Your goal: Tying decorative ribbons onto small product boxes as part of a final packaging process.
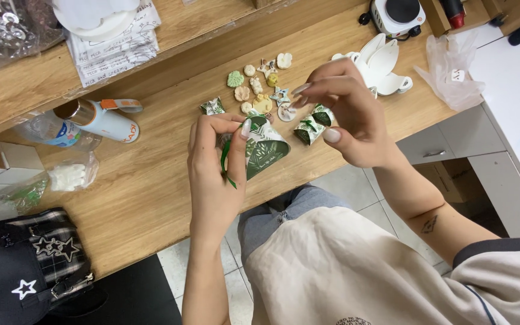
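From the head view, the left hand [215,171] grips a small green-leaf paper box [266,150] just above the counter [145,180] edge, thumb on its top, with a green ribbon [226,162] trailing down between the fingers. The right hand [344,114] hovers just beside it, fingertips pinched narrow; whether they hold anything I cannot tell. The ribbon hangs loose, so this box looks folded but not yet tied. Two like boxes [311,126] sit behind the right hand and a third [213,107] near the left, seemingly done. Small clay charms [260,87] lie scattered beyond, not yet packed.
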